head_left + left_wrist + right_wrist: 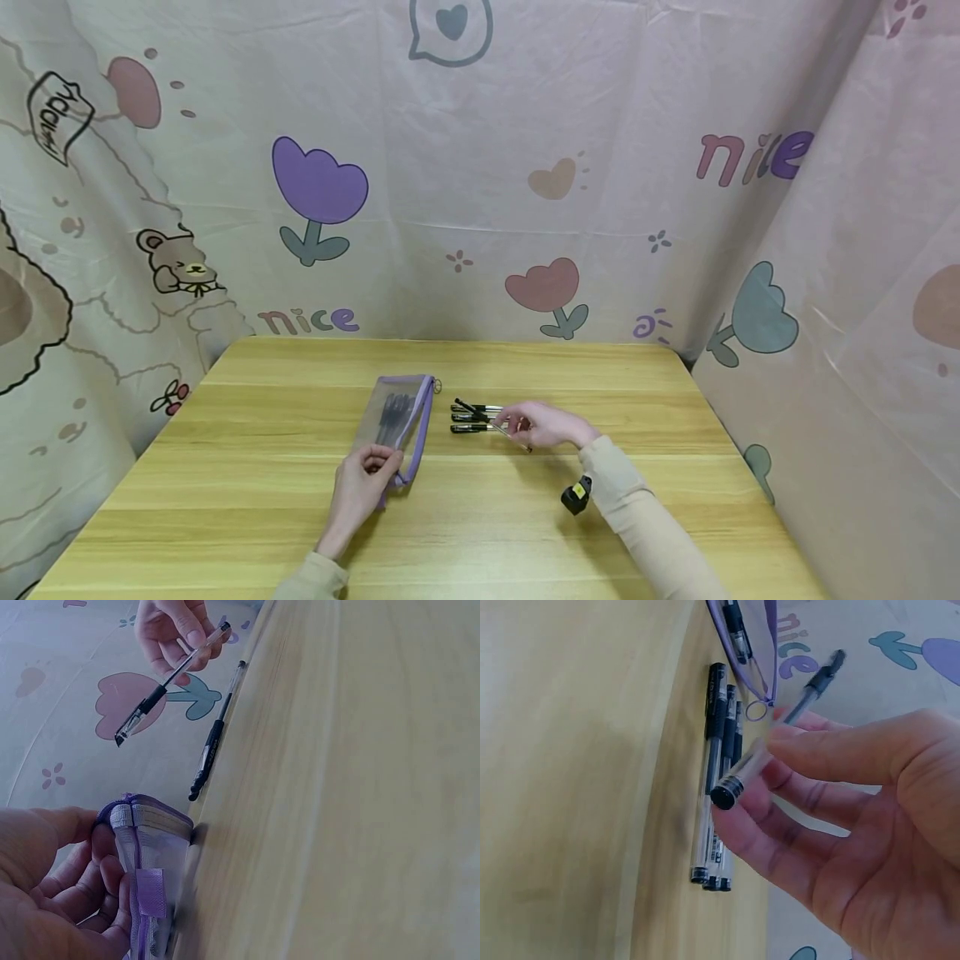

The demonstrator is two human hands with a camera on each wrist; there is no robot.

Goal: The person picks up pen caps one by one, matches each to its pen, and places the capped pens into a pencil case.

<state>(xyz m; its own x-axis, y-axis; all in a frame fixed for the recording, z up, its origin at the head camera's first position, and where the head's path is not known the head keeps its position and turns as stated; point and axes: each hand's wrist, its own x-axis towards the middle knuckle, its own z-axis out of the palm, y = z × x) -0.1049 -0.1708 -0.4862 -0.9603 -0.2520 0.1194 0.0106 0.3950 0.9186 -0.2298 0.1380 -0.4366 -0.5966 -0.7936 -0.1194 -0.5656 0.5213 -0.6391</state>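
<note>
A: What is lying in front of you, starting with the biggest thing?

B: You are sitting at a wooden table (600,500) with a printed cloth backdrop (480,167) hanging behind it and along both sides. On the table, left of centre, a purple-edged mesh pencil pouch (397,417) is lying lengthwise, with dark pens showing through its mesh.

A: Where is my left hand?

B: Your left hand (363,483) is gripping the near end of the pouch. In the left wrist view your fingers (82,885) are curling round its purple-trimmed edge and pinching it.

A: And my right hand?

B: Your right hand (543,425) is hovering just right of the pouch, above the table, well apart from your left hand. It is pinching a clear pen (776,731) with a black cap between thumb and fingertips, the pen lifted off the wood and tilted, its capped end pointing towards the pouch.

A: What is lying near that hand?

B: A small row of black-capped pens (472,417) is lying side by side on the table, between the pouch and your right hand, just beside your fingertips. In the right wrist view they are lying parallel and touching one another, near the pouch's zip ring (756,711).
</note>
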